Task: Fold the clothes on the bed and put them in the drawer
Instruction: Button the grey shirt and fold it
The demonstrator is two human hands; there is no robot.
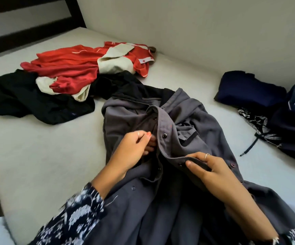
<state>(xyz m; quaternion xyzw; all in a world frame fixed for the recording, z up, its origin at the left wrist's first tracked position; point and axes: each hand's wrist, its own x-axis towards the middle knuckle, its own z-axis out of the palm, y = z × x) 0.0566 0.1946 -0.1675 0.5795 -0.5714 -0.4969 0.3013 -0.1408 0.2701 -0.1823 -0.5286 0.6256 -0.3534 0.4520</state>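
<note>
A long grey button-front garment (201, 124) lies spread on the white bed (42, 156), running from the middle toward me. My left hand (132, 151) pinches the left front panel near the button placket, fingers tucked under the fabric. My right hand (212, 170) grips the right placket edge by a snap, thumb on top. A heap of unfolded red (72, 68), cream (115, 62) and black clothes (28, 101) lies at the far left. No drawer is in view.
Folded dark navy clothes (249, 89) and a patterned piece with a drawstring (260, 128) sit at the right by the white wall (196, 23). A dark headboard (31, 18) stands at the far left. The bed's left edge drops to a dark floor.
</note>
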